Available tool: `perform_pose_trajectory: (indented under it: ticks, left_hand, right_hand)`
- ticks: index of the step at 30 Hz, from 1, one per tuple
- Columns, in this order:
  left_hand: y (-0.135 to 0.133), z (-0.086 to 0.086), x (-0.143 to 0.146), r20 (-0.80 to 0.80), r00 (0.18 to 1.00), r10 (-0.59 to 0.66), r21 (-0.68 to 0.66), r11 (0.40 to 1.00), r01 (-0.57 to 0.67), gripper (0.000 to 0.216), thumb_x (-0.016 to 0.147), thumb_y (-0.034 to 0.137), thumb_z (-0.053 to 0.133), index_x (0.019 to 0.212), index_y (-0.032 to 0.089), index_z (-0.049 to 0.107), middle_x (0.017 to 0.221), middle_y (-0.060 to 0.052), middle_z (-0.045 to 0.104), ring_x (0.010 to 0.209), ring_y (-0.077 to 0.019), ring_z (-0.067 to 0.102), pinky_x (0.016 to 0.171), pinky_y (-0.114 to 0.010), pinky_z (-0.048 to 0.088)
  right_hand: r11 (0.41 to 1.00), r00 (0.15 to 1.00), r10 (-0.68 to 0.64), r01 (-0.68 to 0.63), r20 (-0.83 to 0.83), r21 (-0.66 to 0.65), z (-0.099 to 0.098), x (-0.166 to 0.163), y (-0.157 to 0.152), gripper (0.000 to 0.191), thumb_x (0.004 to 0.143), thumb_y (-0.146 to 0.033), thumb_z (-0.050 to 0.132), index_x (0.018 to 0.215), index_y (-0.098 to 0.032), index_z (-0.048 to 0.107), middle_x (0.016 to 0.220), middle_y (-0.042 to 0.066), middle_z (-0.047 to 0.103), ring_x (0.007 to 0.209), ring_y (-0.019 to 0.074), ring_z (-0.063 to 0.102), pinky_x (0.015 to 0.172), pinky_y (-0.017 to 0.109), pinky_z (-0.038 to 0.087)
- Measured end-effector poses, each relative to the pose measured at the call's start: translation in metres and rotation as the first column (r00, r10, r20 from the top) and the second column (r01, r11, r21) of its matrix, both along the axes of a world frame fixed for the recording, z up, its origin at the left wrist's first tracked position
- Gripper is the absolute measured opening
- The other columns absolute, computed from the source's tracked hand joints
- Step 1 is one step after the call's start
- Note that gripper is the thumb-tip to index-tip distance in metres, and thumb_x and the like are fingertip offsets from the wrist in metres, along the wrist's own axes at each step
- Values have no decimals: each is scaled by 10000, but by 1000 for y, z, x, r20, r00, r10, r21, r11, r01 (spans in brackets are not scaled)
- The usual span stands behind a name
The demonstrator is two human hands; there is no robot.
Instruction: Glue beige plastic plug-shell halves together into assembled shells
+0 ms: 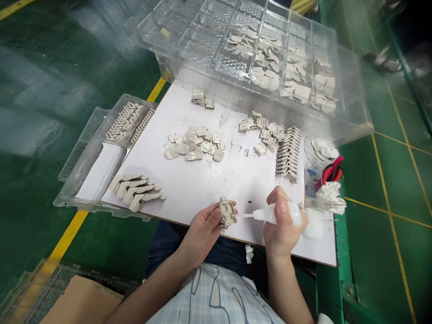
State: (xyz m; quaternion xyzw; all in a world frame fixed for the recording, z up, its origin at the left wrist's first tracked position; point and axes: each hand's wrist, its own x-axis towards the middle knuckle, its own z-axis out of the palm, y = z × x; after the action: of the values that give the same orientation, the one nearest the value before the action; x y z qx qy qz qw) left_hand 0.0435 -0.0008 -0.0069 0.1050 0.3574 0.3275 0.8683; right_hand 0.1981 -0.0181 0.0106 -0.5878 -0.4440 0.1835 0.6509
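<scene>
My left hand [205, 229] grips a small beige plastic part [227, 213], its slotted, recessed face turned up, just over the table's near edge. In my right hand [281, 225] is a white squeeze bottle [268, 213] lying sideways, fingers wrapped around it. Its thin nozzle points left, with the tip at or very near the part's right side; whether they touch I cannot tell. Beyond my hands lies a loose pile of rounded beige caps [194, 143]. Smaller square beige pieces [261, 126] are heaped farther right, beside a neat stacked row of parts [289, 154].
Long bent beige parts [137, 190] lie at the white board's [202, 189] left corner. A clear compartment tray [249, 78] of parts spans the back. Red-handled pliers [329, 173] and crumpled white tissue [330, 193] sit at right. Another parts tray [97, 157] stands left.
</scene>
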Motion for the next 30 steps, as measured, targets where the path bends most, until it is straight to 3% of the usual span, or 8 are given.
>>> perform_pose_trajectory:
  ticks: [6,10,13,19,24,26,28,30]
  left_hand:
    - [0,0,0,2,1000,-4,4,1000,4,486,654,571,877,948,186,830,815,-29,719,776,-131,604,816,-249,465]
    - [1,2,0,16,1000,11,-24,1000,-11,509,620,562,899,942,173,833,821,-36,718,787,-126,606,804,-241,461]
    - [1,3,1,35,999,24,-31,999,-23,522,602,554,912,938,162,835,806,-44,714,777,-128,595,821,-256,462]
    - [0,1,2,95,995,42,-10,999,-41,510,576,533,935,922,172,842,810,-52,712,794,-138,589,857,-276,449]
    - [-4,-7,-5,130,992,10,40,999,-16,509,628,553,903,958,172,831,872,-71,716,817,-150,582,860,-284,437]
    - [-7,-11,-10,142,990,-12,61,998,4,522,640,567,891,976,172,825,878,-73,711,833,-156,588,853,-280,433]
    - [-10,-12,-16,145,989,-16,72,997,6,530,637,573,891,980,175,821,856,-63,697,834,-156,590,840,-273,430]
    - [-12,-12,-22,136,991,-1,77,997,-9,531,629,573,896,974,177,820,851,-58,687,833,-156,587,829,-272,429]
  right_hand:
    - [998,972,-68,65,-223,-18,3,5,7,529,944,-570,565,578,-220,412,609,-43,303,576,131,341,550,292,289]
    - [976,951,-37,-32,-307,-215,-6,21,17,462,904,-664,564,782,-219,607,742,-4,509,717,157,514,637,281,413]
    - [931,993,30,-70,-117,-357,-21,38,29,364,845,-560,694,939,-209,703,966,43,639,915,196,585,770,310,452]
    - [858,970,37,93,241,-506,-36,51,42,289,817,-455,721,895,-177,708,788,1,636,639,139,497,666,307,438]
    - [941,838,-169,293,520,-167,-11,26,22,258,853,-363,735,1043,-193,694,976,58,655,788,173,592,670,303,487]
    - [975,795,-68,183,603,-130,-5,9,26,107,926,-303,659,970,-216,703,854,27,649,672,149,566,623,290,480]
    - [965,758,179,-11,627,-262,-6,-7,43,135,958,-292,604,1013,-227,709,884,39,666,679,157,596,616,296,498]
    - [917,724,306,-50,619,-395,-14,-17,66,223,949,-300,594,1134,-217,686,1034,79,668,757,183,646,632,316,526]
